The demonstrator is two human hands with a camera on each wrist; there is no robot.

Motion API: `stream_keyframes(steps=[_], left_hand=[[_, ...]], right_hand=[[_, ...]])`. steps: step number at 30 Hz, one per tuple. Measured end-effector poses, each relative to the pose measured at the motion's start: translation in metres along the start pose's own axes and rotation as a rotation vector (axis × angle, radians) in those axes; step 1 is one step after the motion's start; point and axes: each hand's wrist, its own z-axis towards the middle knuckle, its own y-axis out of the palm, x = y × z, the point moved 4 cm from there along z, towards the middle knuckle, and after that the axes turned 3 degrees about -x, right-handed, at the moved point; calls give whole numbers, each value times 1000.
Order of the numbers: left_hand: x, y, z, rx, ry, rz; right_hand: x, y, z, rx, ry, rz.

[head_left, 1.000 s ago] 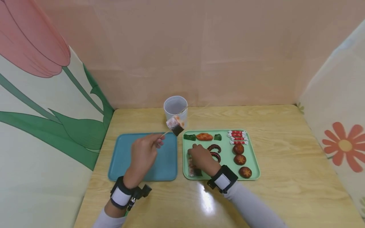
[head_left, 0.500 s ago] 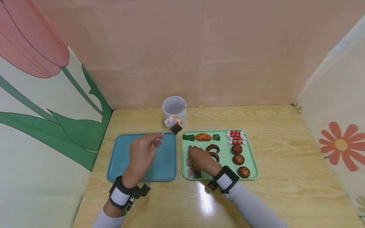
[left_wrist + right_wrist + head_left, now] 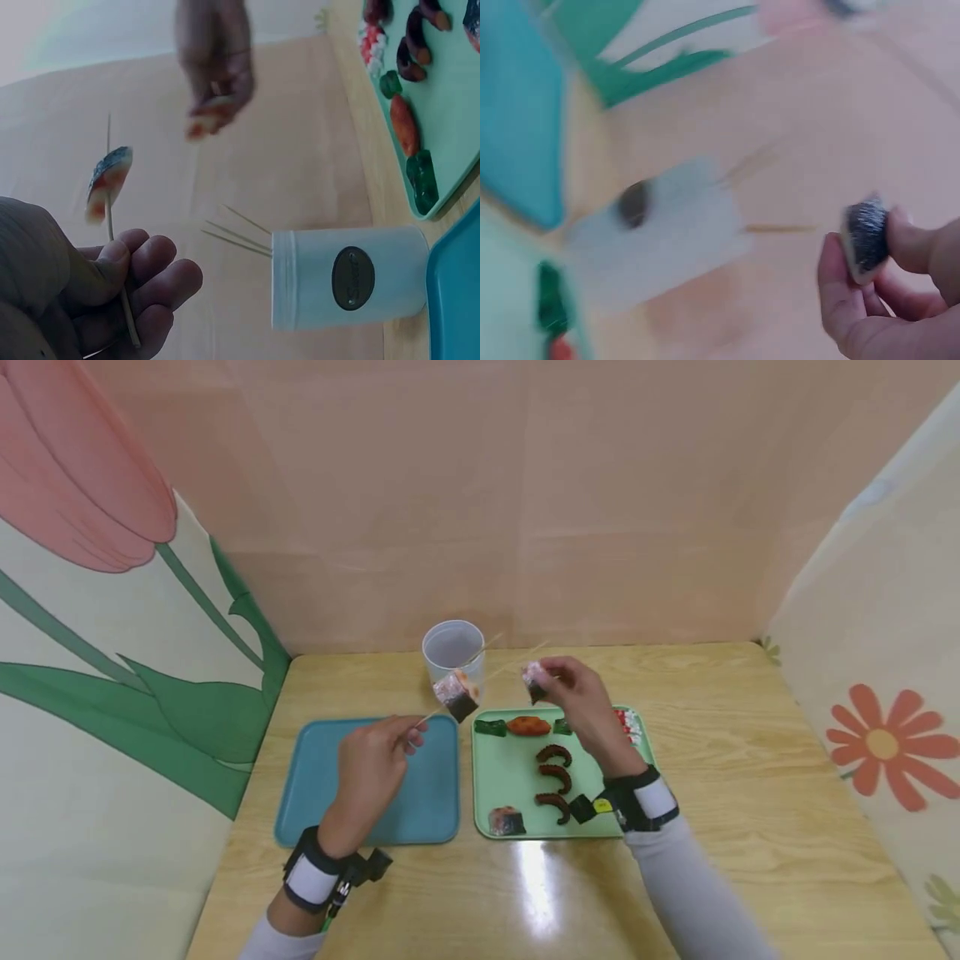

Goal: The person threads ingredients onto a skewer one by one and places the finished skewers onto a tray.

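Note:
My left hand (image 3: 372, 772) grips a thin wooden skewer (image 3: 111, 225) over the blue tray. Threaded on that skewer is a fish chunk (image 3: 456, 696) with dark, silvery skin and a pale orange-white side. My right hand (image 3: 592, 714), raised above the far edge of the green tray (image 3: 510, 777), pinches a similar fish chunk (image 3: 866, 236) between thumb and fingers. The two chunks are apart. Another fish chunk (image 3: 507, 821) lies in the green tray's near left corner, beside three curled tentacle pieces (image 3: 555, 778). The mushrooms seen earlier are hidden behind my right arm.
A white cup (image 3: 453, 647) holding several skewers stands behind the trays. The blue tray (image 3: 420, 814) lies left of the green one. Along the green tray's back edge are green pieces (image 3: 491, 727), an orange piece (image 3: 528, 726) and red-white sticks (image 3: 628, 725). A wall stands behind the table.
My right hand has taken a fish chunk from the green tray's left side and lifted it up, back and to the right. My left hand stays nearly still with the skewer.

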Motion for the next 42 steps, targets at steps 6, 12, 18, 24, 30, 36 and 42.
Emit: stream_keyframes(steps=[6, 12, 18, 24, 30, 36, 42], left_hand=[[0, 4, -1, -20, -5, -1], [1, 4, -2, -41, -24, 12], [0, 4, -2, -45, -26, 24], [-1, 3, -3, -41, -27, 24], [0, 3, -4, -48, -29, 45], [6, 5, -4, -22, 30, 65], [13, 8, -2, -21, 47, 60]], right_hand=[[-45, -26, -8, 18, -101, 315], [-60, -28, -16, 11, -91, 385], [-61, -26, -18, -1, -82, 428], [-63, -25, -19, -2, -63, 381], [-66, -26, -22, 55, -47, 253], [-67, -15, -27, 30, -38, 279], [-64, 0, -25, 36, -113, 377]])
